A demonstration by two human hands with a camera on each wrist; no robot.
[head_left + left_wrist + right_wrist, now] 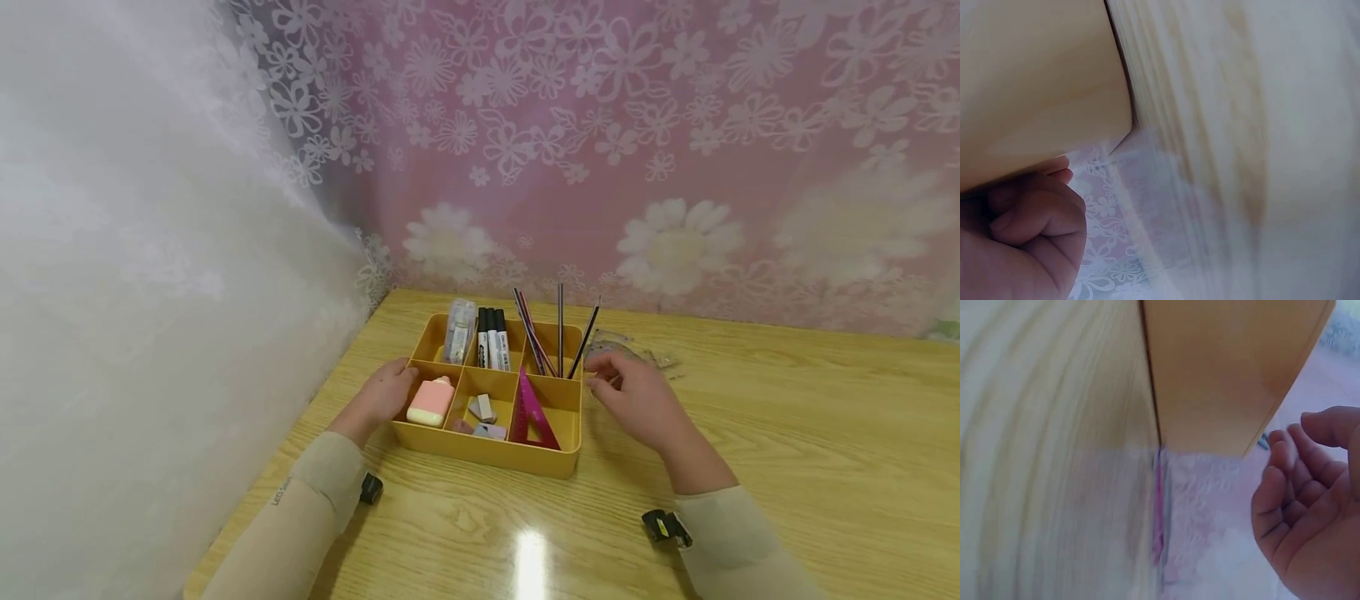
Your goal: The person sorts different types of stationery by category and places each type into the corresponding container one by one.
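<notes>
A yellow desk organizer with several compartments stands on the table. My left hand grips its left side; in the left wrist view the curled fingers lie against the outer wall. My right hand is beside the right wall, loosely curled and holding nothing; a gap shows between it and the wall in the right wrist view. Inside are a pink-and-cream bottle, several erasers, a magenta set square, black-capped markers, pencils and a clear plastic case.
Clear plastic rulers lie on the table just behind my right hand. A pink flowered curtain hangs along the table's back edge, and a white sheet closes off the left. Wooden tabletop extends to the right.
</notes>
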